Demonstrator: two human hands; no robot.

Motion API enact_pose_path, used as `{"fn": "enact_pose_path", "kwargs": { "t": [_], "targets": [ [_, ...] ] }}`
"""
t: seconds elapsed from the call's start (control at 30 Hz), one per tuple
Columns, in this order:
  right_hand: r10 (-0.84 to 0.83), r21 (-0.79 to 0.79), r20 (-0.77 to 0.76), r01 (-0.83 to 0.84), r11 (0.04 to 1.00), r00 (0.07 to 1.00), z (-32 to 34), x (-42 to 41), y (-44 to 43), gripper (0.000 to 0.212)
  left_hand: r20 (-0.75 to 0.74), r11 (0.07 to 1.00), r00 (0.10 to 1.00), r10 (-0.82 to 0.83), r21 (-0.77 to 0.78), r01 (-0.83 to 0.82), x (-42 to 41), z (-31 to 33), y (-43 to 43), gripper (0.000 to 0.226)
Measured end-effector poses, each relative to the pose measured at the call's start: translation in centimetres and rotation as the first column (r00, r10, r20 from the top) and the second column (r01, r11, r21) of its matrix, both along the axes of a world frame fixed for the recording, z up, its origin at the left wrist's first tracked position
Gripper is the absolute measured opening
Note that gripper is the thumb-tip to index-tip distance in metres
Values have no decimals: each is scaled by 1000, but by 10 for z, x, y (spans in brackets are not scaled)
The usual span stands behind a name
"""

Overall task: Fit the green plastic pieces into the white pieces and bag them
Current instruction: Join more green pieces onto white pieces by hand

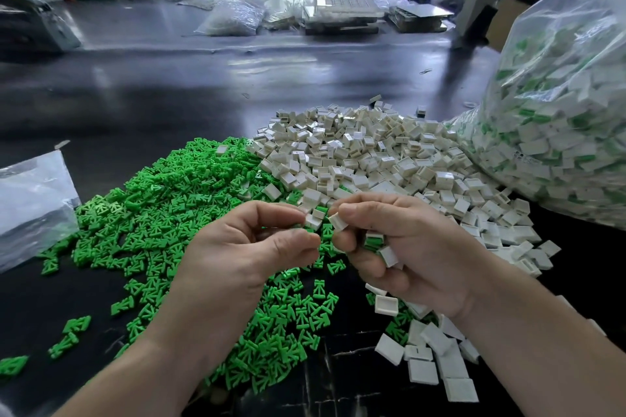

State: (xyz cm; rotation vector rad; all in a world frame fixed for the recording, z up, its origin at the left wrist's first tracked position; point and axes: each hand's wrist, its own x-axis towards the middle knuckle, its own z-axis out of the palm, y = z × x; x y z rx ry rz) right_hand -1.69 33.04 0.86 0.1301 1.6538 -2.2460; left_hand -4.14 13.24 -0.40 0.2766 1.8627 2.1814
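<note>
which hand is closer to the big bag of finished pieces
Right. The right hand is beside the bag, over white pieces; the left hand is farther left, over green pieces.

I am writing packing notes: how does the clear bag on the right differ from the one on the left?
The right bag bulges, full of white-and-green pieces; the left bag lies flat, seemingly empty. The right bag looks far larger. Both are clear plastic.

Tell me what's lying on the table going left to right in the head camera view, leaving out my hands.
Small clear bag → heap of green pieces → heap of white pieces → big clear bag full of white-and-green pieces.
</note>
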Motion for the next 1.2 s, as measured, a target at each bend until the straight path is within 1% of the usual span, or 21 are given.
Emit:
{"fn": "enact_pose_path", "kwargs": {
  "t": [0.03,0.1,0.17,0.3,0.37,0.47,0.53,0.63,0.73,0.83,0.9,1.03,1.13,1.2],
  "targets": [
    [25,-59,-1,-25,998,1000,-1,0,0,14,-11,1000,1000,17,3,-17,-1,-1,-1,32],
    [75,-175,1,-74,982,997,-1,0,0,11,-74,997,996,47,-54,-51,-2,-2,-3,31],
    [107,-245,13,-101,964,994,-2,0,-1,11,-113,996,992,53,-66,-61,-2,-1,-4,27],
    [116,-305,3,-110,946,993,-3,1,-4,11,-39,992,999,18,127,-13,0,1,-2,20],
    [95,-284,-8,-94,954,995,-3,2,-7,9,-41,989,999,-9,147,15,3,2,0,16],
    [15,-121,-67,-23,992,998,-4,5,-12,14,-90,996,996,-16,91,24,6,1,2,14],
    [-9,-17,-131,7,1000,991,-4,8,-15,12,-119,998,993,10,55,-4,6,0,2,10],
    [-30,47,-191,40,998,981,-5,9,-18,12,-168,998,984,56,18,-53,6,-1,2,11],
    [-48,64,-248,66,996,968,-6,10,-20,15,-212,997,975,71,-16,-76,7,-1,2,12],
    [-59,85,-290,88,993,955,-7,11,-22,11,-221,997,972,79,-6,-82,7,-2,2,13],
    [-61,92,-305,93,991,951,-7,12,-23,10,-231,997,970,78,-3,-81,7,-2,1,18],
    [-53,80,-303,81,994,951,-6,12,-24,11,-235,996,968,85,28,-80,8,-2,2,20],
    [-57,15,-266,63,998,962,-6,12,-24,12,-230,995,969,95,44,-87,8,-2,2,18],
    [-46,-28,-249,40,999,967,-6,12,-23,12,-236,995,966,100,25,-97,9,-1,2,18]
  ]
}}
